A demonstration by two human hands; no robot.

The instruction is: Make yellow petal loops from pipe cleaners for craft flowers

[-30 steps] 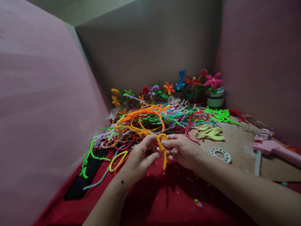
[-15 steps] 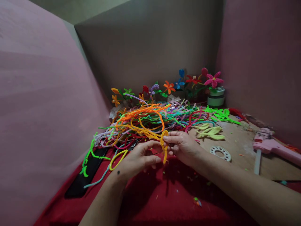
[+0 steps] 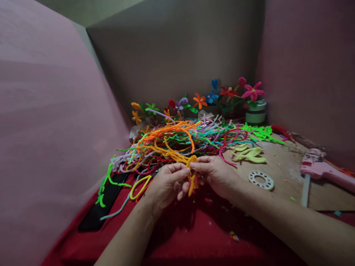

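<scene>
Between my hands, at the centre, is a looped yellow-orange fuzzy stem with its lower end pointing down. My left hand pinches it from the left, thumb and forefinger closed on the loop. From the right, my right hand grips the same loop with its fingertips; some of its fingers are hidden behind the piece. Just beyond my hands lies a large tangled pile of coloured fuzzy stems, with orange ones on top.
Fuzzy flowers stand behind the pile. On the right board lie yellow petals, a white holed disc and a pink glue gun. A black phone-like slab and yellow-handled scissors are at left.
My left thumb and forefinger have moved up and closed on the yellow-orange loop. The loop has shifted slightly left and down, and its lower end now tilts left.
</scene>
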